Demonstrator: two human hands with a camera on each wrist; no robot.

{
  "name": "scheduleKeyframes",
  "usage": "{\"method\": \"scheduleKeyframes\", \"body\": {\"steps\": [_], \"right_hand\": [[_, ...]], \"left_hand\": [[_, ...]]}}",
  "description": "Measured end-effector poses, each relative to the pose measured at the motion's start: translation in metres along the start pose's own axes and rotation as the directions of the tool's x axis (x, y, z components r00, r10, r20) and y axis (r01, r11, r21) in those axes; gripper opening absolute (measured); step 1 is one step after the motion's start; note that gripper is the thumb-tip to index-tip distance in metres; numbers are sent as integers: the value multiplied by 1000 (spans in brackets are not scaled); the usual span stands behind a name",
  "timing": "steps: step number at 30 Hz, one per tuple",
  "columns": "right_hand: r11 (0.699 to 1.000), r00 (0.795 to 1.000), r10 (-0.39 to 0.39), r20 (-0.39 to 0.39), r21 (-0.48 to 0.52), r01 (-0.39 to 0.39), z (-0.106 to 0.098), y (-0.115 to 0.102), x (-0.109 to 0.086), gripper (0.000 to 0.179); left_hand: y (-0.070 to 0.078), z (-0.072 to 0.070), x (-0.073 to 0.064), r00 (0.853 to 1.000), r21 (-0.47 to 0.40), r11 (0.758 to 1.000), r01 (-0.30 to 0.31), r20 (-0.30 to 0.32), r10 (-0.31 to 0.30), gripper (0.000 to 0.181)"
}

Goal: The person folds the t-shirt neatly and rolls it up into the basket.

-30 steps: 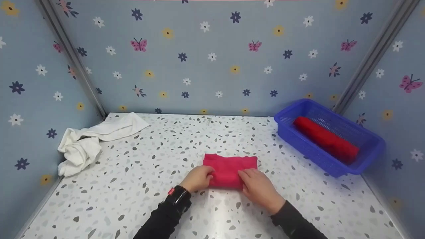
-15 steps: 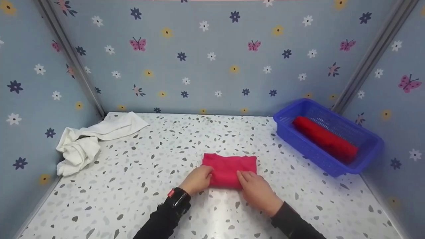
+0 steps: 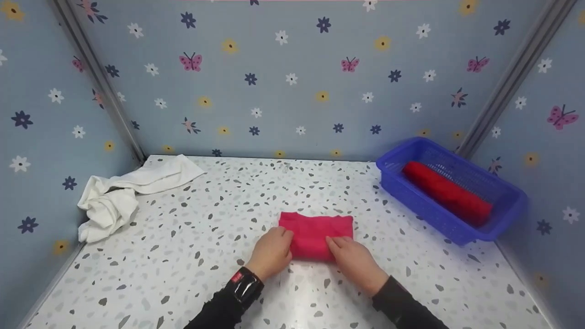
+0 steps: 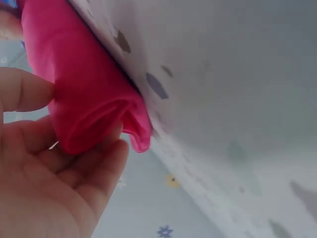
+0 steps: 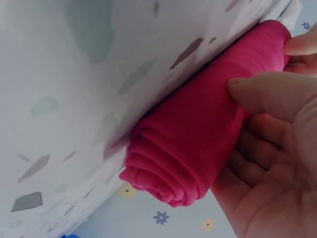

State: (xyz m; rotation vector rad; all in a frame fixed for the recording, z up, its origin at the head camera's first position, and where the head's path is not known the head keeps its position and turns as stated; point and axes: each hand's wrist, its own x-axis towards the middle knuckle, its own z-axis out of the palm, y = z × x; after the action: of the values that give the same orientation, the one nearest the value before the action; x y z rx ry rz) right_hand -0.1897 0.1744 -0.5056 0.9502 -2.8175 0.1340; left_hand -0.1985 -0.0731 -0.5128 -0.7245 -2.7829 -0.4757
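A bright pink cloth [image 3: 315, 235] lies on the speckled tabletop in the head view, its near part rolled and its far part flat. At its left end my left hand [image 3: 273, 249] grips the roll; the left wrist view shows the thumb on one side and curled fingers on the other, beside the coiled end of the pink roll [image 4: 79, 84]. My right hand [image 3: 358, 262] holds the roll toward its right end. Seen from the right wrist, the thumb presses the rolled cloth [image 5: 198, 124] and the fingers bend behind it, partly hidden.
A blue plastic basket [image 3: 411, 201] with a rolled red cloth [image 3: 448, 192] in it stands at the right back. Crumpled white cloth [image 3: 109, 210] lies against the left wall. Flower-patterned panels [image 3: 274, 91] enclose the speckled table [image 3: 219, 201] on three sides.
My left hand has turned slightly at the pink cloth's left end, its fingers now higher over the roll. The right hand and the cloth stay almost in place.
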Motion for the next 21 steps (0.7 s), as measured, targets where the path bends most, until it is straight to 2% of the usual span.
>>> {"method": "scheduleKeyframes", "body": {"steps": [4, 9, 13, 21], "right_hand": [[1000, 1000, 11, 6, 25, -12, -1, 0, 0, 45], [999, 1000, 17, 12, 44, -18, 0, 0, 0, 45], [999, 1000, 28, 14, 45, -28, 0, 0, 1, 46], [998, 1000, 28, 1, 58, -28, 2, 1, 2, 45]], "left_hand": [[6, 2, -4, 992, 175, 981, -78, -87, 94, 25], [11, 4, -8, 983, 261, 961, -93, -131, 131, 27], [14, 3, -9, 982, 294, 951, -99, -124, 140, 24], [18, 2, -7, 995, 333, 940, -73, -45, 93, 18]]}}
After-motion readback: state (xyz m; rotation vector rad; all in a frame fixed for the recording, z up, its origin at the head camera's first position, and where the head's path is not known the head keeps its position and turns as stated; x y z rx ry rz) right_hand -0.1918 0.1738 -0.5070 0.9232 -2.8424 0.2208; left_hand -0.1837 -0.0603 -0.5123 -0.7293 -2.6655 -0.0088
